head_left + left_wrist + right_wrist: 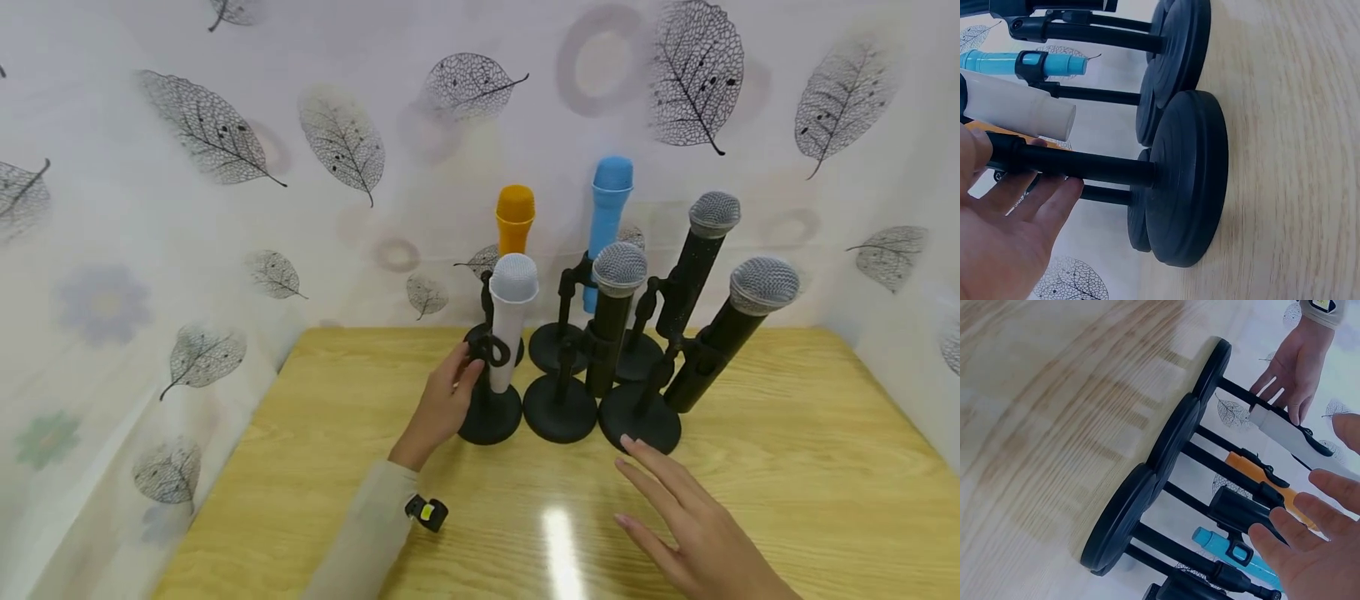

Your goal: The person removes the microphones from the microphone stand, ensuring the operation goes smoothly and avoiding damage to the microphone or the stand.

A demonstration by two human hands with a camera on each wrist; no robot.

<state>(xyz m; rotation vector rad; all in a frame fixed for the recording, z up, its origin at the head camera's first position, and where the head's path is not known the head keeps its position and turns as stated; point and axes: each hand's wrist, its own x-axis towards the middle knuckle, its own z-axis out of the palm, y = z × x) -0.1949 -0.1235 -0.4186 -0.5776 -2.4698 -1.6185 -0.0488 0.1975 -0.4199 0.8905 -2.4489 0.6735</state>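
Observation:
A white microphone (510,321) leans in the clip of a black microphone stand (491,417) at the front left of the group. My left hand (444,404) holds that stand just below the clip; in the left wrist view its thumb (982,147) lies on the upper joint and its fingers (1054,203) pass behind the pole. Empty, with fingers spread, my right hand (693,521) hovers over the table in front of the right-hand stand (637,421). That stand bears a black microphone with a silver head (761,287).
Behind stand an orange microphone (515,217), a light blue microphone (609,200) and a black microphone (697,258). Another black microphone (611,321) stands front middle. The round bases sit close together on the wooden table (337,467), before a leaf-print cloth (420,192).

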